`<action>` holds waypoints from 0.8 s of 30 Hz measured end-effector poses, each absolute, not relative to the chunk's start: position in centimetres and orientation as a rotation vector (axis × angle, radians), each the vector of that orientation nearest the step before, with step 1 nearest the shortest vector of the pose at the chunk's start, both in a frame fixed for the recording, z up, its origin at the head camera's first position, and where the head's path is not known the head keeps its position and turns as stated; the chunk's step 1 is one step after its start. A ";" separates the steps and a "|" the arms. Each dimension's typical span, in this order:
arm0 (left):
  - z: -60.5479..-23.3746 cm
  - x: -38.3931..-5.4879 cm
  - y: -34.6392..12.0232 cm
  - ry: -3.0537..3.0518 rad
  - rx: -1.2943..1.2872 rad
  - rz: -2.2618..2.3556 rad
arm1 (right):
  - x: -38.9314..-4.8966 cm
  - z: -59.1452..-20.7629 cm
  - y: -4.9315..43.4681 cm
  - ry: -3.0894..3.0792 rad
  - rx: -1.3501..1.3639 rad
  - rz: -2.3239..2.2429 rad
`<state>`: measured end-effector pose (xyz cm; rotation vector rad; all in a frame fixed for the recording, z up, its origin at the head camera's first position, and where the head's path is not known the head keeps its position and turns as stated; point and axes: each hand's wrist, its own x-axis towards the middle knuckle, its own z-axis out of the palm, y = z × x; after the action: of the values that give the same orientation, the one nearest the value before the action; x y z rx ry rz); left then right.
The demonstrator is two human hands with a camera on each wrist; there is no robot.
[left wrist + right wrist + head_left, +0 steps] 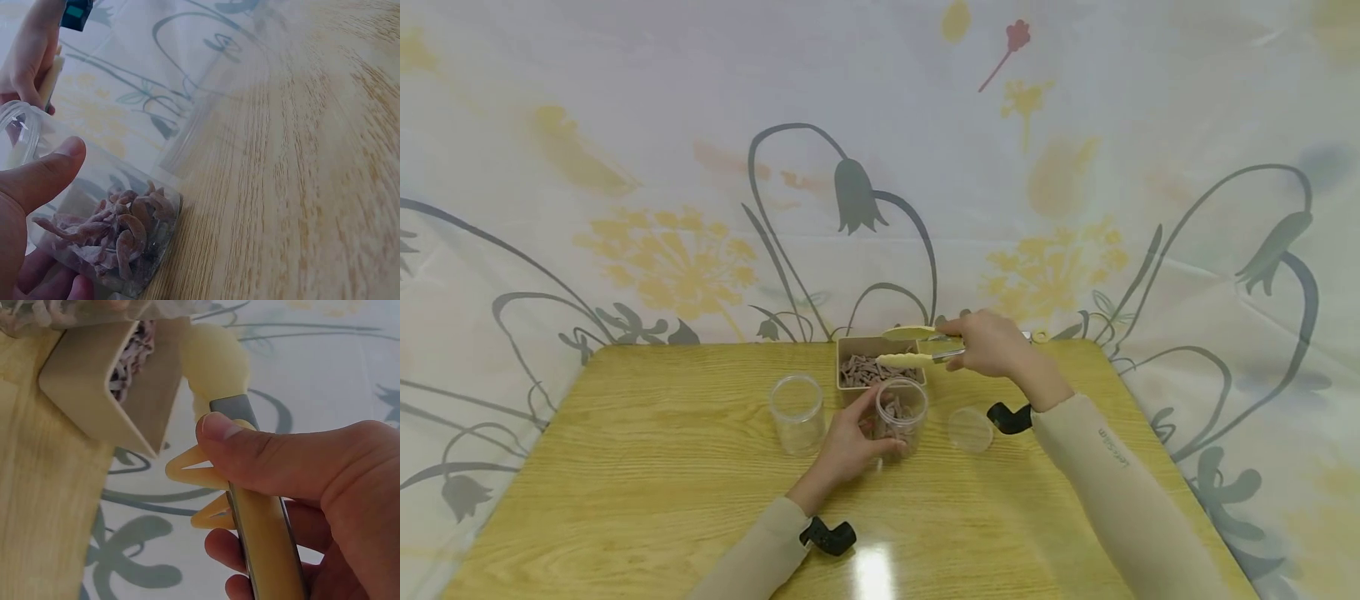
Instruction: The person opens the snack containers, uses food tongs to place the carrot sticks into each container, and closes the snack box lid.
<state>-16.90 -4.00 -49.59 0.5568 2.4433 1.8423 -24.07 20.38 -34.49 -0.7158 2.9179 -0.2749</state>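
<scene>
My left hand [850,446] grips a clear plastic jar [902,412] that stands on the table. Brownish-purple dried strips [122,231] fill the lower part of that jar in the left wrist view. Yellow-tipped tongs [943,357] are in my right hand [992,343], thumb on one side and fingers on the other. The tips of the tongs spread apart over a rectangular beige box [838,367], which holds more strips [861,369]. Whether anything sits between the tips, I cannot tell.
Left of the gripped jar stands a second clear jar [797,417]. A round clear lid [970,430] lies on the wooden table [647,467] to the right. Behind the table hangs a flower-printed cloth [700,167].
</scene>
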 end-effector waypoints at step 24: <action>-49.7 -16.7 -4.0 2.421 0.545 1.858 | -27.8 -37.5 15.9 2.754 -0.918 -0.161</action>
<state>-16.74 -4.03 -49.65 0.5452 2.4207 1.8577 -27.80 15.86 -37.49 -0.9181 2.7540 -0.1612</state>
